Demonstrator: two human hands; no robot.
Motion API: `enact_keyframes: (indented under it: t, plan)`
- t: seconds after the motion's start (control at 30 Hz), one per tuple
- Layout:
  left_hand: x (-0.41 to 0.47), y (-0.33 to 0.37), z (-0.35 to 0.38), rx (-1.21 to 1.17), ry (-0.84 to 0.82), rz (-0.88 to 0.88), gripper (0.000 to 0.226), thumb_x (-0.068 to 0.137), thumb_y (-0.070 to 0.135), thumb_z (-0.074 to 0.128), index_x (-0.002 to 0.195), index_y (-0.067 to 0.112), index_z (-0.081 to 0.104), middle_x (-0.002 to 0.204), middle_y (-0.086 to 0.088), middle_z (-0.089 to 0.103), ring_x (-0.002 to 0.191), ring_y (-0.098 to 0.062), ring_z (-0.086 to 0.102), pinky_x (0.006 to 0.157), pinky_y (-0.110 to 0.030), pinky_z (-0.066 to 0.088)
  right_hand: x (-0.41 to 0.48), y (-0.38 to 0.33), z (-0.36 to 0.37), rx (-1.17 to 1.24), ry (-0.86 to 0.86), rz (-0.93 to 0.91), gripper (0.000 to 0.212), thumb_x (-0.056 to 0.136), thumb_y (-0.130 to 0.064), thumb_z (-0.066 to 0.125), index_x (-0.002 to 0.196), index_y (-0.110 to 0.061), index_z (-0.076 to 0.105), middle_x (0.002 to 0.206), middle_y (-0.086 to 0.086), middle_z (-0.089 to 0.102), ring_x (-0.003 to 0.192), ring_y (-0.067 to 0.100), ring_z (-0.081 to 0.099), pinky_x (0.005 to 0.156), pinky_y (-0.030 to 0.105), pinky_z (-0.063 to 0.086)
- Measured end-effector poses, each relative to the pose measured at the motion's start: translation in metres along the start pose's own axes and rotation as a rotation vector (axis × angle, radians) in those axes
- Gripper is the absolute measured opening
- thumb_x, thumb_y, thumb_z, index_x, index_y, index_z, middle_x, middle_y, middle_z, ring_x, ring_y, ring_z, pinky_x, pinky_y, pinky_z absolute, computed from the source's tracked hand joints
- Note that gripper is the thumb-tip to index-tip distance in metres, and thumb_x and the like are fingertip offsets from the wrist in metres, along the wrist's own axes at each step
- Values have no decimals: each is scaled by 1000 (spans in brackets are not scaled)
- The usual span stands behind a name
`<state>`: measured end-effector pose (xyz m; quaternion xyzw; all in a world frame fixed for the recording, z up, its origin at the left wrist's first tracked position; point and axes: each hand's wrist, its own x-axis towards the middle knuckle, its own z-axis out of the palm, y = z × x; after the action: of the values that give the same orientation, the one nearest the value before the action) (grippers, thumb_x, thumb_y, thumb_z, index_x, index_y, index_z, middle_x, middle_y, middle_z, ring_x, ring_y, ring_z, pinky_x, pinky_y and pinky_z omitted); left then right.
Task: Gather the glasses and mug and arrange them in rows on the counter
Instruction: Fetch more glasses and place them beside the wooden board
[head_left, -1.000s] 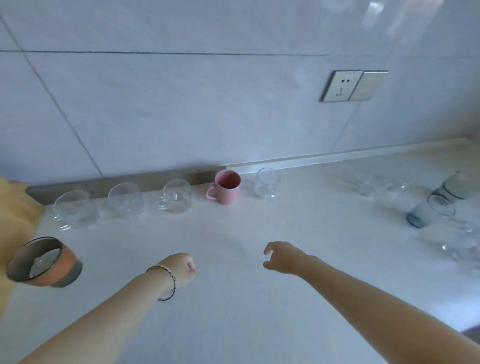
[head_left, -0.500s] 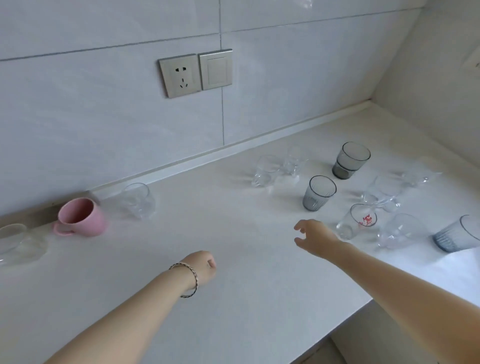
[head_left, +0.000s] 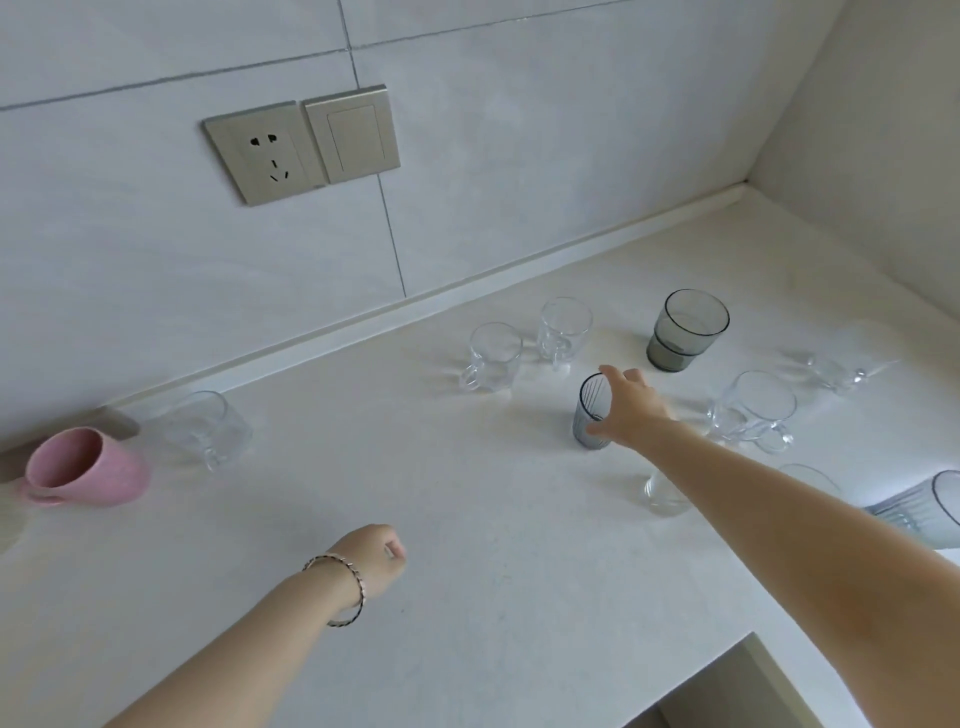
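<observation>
My right hand (head_left: 631, 410) reaches to a small grey ribbed glass (head_left: 589, 415) standing mid-counter, with fingers over its rim and thumb low on its side. My left hand (head_left: 371, 558) hovers as a loose fist over the white counter (head_left: 467, 519) and holds nothing. At far left a pink mug (head_left: 85, 467) stands beside a clear glass mug (head_left: 208, 428). Two clear mugs (head_left: 493, 356) (head_left: 563, 327), a dark grey tumbler (head_left: 685, 332) and another clear mug (head_left: 753, 410) stand around my right hand.
A clear glass (head_left: 841, 358) lies near the right wall. Another clear glass (head_left: 665, 493) is half hidden under my right forearm, and a ribbed bluish glass (head_left: 924, 506) sits at the right edge. A wall socket (head_left: 265, 150) is above. The counter's front edge (head_left: 727, 649) drops off at bottom right.
My view swung right from the back row to the scattered glasses. My right hand reached forward and closed around the small grey ribbed glass. The left fist barely moved.
</observation>
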<state>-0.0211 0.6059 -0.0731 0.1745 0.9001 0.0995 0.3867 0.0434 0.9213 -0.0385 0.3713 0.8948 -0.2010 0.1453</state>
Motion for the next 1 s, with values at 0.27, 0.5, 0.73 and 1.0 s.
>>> enact_keyframes:
  t: [0.27,0.5,0.73,1.0]
  plan:
    - [-21,-53,-7,-106,32,-126,16,92,19,44,78,25,49,97,1,59,88,-15,52,75,-19,38,-38,-51,18,-168,12,-252,77,72,-34,72,139,-28,34,131,5,40,119,27,45,90,34,46]
    - [-68,-153,-16,-255,119,-270,17,89,17,46,74,25,52,68,11,51,81,-18,54,71,-20,40,-118,-172,65,-168,-174,-544,82,68,-39,72,140,-32,32,131,2,42,119,24,51,93,31,45]
    - [-140,-298,-22,-294,182,-385,10,90,18,44,84,21,52,79,5,55,84,-17,52,73,-20,37,-209,-301,147,-211,-276,-729,84,68,-40,72,141,-31,32,131,1,42,119,23,53,92,31,47]
    - [-211,-459,-38,-350,184,-467,21,92,18,42,72,23,46,97,-3,60,87,-17,51,74,-21,37,-298,-453,242,-275,-334,-803,84,69,-40,73,141,-29,32,132,3,42,118,26,53,95,33,47]
